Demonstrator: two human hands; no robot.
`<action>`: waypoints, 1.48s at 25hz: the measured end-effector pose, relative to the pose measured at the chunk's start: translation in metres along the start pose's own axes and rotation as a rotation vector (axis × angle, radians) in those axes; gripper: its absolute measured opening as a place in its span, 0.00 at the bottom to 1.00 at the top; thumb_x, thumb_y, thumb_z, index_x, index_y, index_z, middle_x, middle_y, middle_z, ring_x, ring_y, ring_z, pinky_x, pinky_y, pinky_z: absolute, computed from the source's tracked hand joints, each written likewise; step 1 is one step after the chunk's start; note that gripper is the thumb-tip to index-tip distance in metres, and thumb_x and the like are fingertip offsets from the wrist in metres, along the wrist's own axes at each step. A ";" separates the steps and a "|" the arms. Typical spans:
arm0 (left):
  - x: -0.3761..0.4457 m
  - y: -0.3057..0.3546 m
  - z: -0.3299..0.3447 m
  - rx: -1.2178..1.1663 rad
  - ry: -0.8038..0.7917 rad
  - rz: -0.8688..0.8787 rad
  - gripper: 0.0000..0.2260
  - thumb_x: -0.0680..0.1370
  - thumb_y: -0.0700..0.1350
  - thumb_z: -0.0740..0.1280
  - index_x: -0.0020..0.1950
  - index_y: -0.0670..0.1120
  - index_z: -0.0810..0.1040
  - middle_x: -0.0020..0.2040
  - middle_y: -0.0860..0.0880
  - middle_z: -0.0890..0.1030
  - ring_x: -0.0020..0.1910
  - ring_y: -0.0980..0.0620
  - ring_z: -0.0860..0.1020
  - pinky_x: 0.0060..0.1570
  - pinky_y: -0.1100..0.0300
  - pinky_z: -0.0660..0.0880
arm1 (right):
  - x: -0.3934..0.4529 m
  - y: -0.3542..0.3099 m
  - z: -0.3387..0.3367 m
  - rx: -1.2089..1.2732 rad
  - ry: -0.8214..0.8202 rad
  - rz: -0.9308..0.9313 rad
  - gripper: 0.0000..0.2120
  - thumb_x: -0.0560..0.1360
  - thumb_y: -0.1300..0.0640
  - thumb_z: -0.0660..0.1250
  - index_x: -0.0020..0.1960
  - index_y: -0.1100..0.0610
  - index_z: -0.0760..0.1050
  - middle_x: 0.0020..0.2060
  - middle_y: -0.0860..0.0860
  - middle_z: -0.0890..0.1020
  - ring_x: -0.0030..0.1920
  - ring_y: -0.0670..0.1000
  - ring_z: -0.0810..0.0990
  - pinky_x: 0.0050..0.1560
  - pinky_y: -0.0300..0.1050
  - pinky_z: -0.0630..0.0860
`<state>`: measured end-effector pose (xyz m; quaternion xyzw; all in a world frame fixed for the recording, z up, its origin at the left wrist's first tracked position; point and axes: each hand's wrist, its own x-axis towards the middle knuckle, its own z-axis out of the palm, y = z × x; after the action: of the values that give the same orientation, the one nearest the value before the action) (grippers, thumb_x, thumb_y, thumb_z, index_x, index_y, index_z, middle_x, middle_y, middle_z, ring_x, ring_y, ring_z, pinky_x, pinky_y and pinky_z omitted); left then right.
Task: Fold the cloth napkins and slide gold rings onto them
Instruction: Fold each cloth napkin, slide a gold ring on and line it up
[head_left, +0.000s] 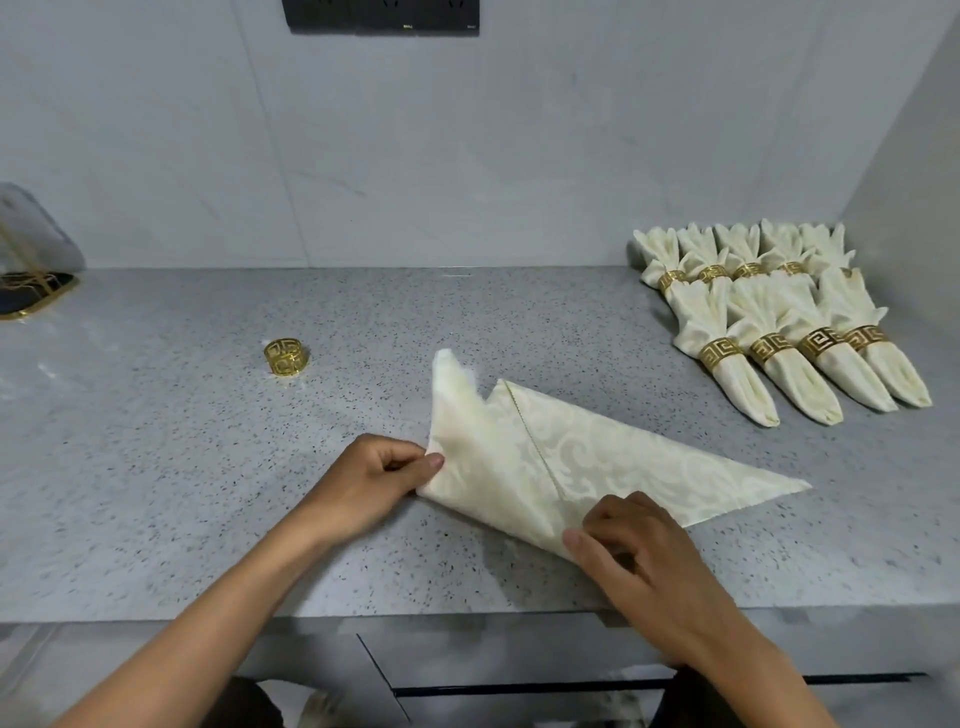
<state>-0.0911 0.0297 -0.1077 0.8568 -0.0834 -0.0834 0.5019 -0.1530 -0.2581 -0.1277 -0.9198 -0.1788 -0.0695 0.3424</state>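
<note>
A cream patterned cloth napkin (582, 457) lies partly folded on the speckled grey counter (208, 467), its left corner turned up into a point and its right corner stretching out flat. My left hand (374, 480) pinches the napkin's left fold between thumb and fingers. My right hand (639, 556) pinches the napkin's near bottom edge. A loose gold ring (284, 356) stands on the counter, apart from the napkin to the upper left.
Several folded napkins with gold rings (769, 322) lie in two rows at the back right, against the side wall (904, 182). A gold-rimmed dark tray (31, 296) sits at the far left. The counter's front edge (467, 616) runs below my hands.
</note>
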 end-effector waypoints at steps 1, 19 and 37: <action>0.005 0.000 0.006 0.043 0.046 -0.022 0.14 0.78 0.53 0.68 0.41 0.44 0.84 0.37 0.43 0.83 0.36 0.49 0.79 0.44 0.55 0.74 | 0.002 -0.002 0.000 -0.001 0.005 0.037 0.20 0.74 0.31 0.56 0.33 0.42 0.73 0.34 0.40 0.77 0.43 0.43 0.73 0.45 0.36 0.67; 0.034 0.011 0.050 0.736 0.441 0.011 0.14 0.80 0.61 0.61 0.40 0.54 0.72 0.31 0.58 0.78 0.32 0.58 0.76 0.49 0.55 0.60 | 0.003 0.001 0.025 -0.289 0.230 -0.045 0.10 0.76 0.46 0.62 0.44 0.47 0.80 0.37 0.39 0.77 0.38 0.45 0.72 0.41 0.45 0.73; -0.040 0.002 0.068 0.602 0.329 0.257 0.14 0.75 0.62 0.62 0.47 0.55 0.80 0.47 0.63 0.77 0.50 0.58 0.70 0.49 0.59 0.64 | -0.034 -0.018 -0.016 -0.283 -0.056 -0.204 0.28 0.74 0.36 0.65 0.71 0.43 0.68 0.70 0.38 0.70 0.73 0.43 0.64 0.69 0.42 0.64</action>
<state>-0.1455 -0.0197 -0.1360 0.9506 -0.1292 0.1476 0.2404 -0.1915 -0.2655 -0.1139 -0.9375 -0.2690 -0.1028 0.1955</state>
